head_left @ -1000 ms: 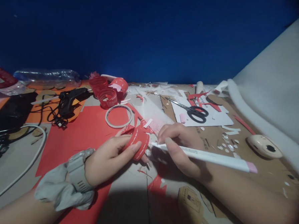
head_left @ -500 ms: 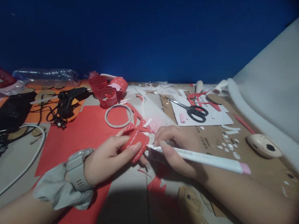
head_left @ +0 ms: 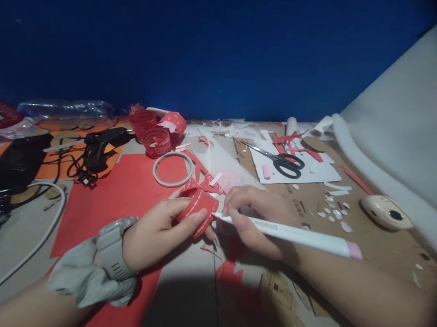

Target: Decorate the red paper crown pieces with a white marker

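My left hand (head_left: 159, 233), with a grey watch and a grey scrunchie at the wrist, grips a red ring-shaped piece (head_left: 200, 205) marked with white dashes. Its thumb presses on the outer face. In my right hand (head_left: 255, 216) is a white marker (head_left: 302, 236) with a pink end, its tip at the right edge of the red piece. Whether the tip touches the surface is too small to tell. Beneath my left hand lies a red sheet (head_left: 103, 196), with a tape ring (head_left: 173, 169) on it just beyond the hand.
Black-handled scissors (head_left: 288, 164) rest on white paper at the back right. A cream device (head_left: 384, 212) lies farther right beside small white discs. Red rings (head_left: 156, 141) stand at the back, with a black glue gun (head_left: 102, 147) and a clear bottle (head_left: 67, 110) to the left.
The marker's pink end has shifted slightly down and left, and my right hand has tilted a little with it. My left hand still holds the red piece in nearly the same place.
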### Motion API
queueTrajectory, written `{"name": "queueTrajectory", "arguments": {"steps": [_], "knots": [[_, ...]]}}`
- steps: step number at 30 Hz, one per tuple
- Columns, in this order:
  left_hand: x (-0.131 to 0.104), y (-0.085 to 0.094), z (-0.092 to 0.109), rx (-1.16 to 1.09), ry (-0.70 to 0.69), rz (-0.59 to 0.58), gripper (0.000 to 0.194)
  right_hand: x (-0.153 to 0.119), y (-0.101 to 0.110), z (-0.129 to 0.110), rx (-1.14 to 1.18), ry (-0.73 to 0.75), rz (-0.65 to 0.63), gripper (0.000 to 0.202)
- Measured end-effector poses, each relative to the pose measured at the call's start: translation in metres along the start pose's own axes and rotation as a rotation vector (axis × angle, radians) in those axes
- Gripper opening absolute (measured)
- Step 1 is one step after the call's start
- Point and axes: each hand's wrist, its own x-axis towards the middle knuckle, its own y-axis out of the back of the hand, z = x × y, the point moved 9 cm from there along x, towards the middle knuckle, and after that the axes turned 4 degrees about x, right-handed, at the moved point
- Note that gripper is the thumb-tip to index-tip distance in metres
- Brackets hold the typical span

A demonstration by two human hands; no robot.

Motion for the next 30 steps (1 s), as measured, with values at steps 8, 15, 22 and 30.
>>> {"name": "queueTrajectory", "arguments": {"steps": [8,15,22,30], "knots": [[0.001,0.0,-0.001,-0.012,-0.008,-0.011,0.037,-0.001,-0.001,0.0,-0.012,0.004,-0.011,0.01],[0.0,0.0,-0.002,-0.001,-0.001,0.003,0.037,0.002,-0.003,0.002,-0.012,-0.058,-0.058,0.011],[0.0,0.0,0.0,0.01,0.008,-0.002,0.04,0.001,-0.005,0.002,0.026,-0.045,-0.07,0.009],[-0.001,-0.002,-0.002,0.003,0.034,-0.018,0.043,0.0,0.001,0.005,0.0,-0.067,-0.016,0.01]]}}
